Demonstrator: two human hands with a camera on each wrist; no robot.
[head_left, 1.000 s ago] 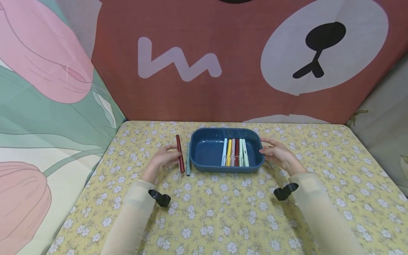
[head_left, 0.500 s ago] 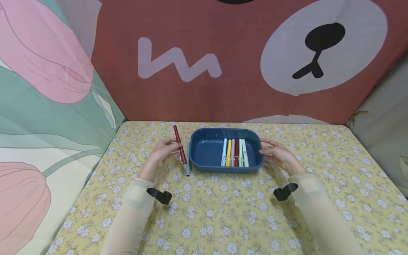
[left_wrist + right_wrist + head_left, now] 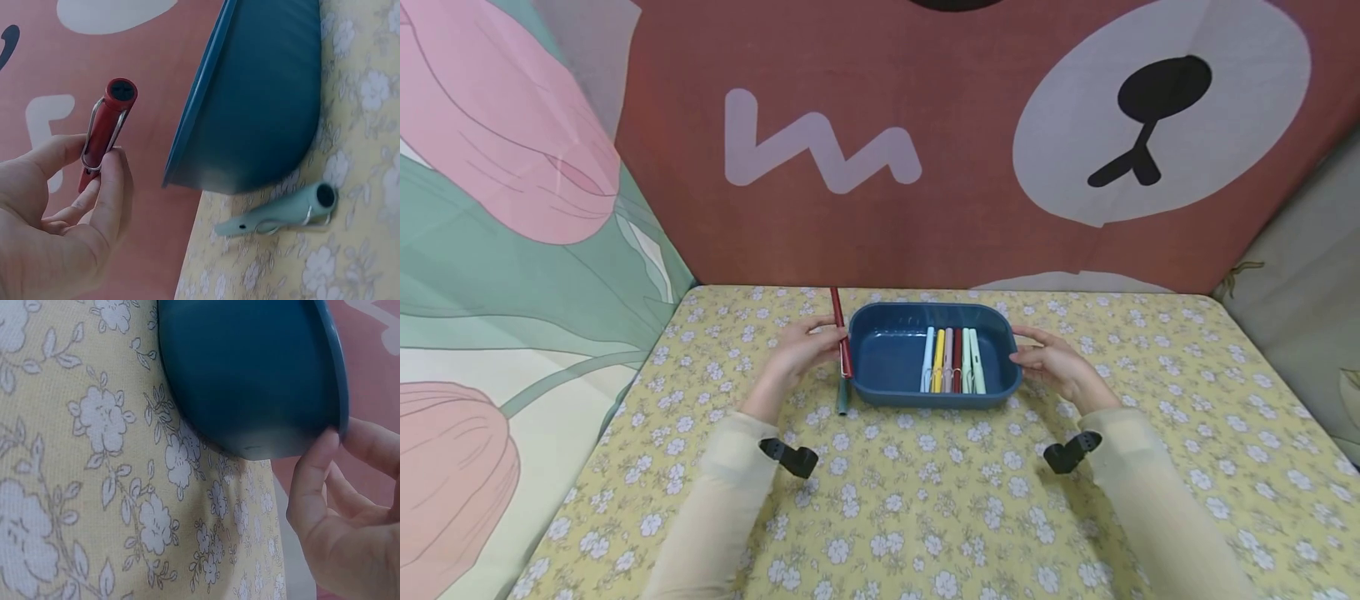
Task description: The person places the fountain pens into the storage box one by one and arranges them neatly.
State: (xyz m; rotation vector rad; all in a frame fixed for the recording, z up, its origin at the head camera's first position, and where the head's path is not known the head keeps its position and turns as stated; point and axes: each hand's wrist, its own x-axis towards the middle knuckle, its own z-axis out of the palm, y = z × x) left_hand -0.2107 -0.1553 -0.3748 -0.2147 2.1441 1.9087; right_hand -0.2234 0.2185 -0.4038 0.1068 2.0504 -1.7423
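In the head view my left hand [image 3: 797, 354] pinches a dark red pen [image 3: 841, 329] between thumb and fingers, lifted at the left rim of a blue box [image 3: 880, 395]. The left wrist view has the red pen [image 3: 106, 128] cap end towards the camera, its wire clip showing. Below it, a grey-green pen [image 3: 287, 211] lies on the cloth beside the box wall [image 3: 256, 100]. My right hand [image 3: 1056, 365] holds the box's right end; in the right wrist view the thumb [image 3: 319, 456] presses the outer wall by the rim.
Inside the box, towards its right, several pens lie side by side: light blue, yellow [image 3: 938, 358], pink, dark red [image 3: 957, 358] and pale green [image 3: 977, 358]. A flowered yellow cloth [image 3: 925, 500] covers the table. A printed red backdrop [image 3: 850, 233] rises behind.
My left hand has raised the red pen and carried it right, from beside the grey-green pen to the box's left rim. The right hand and the box stay in place.
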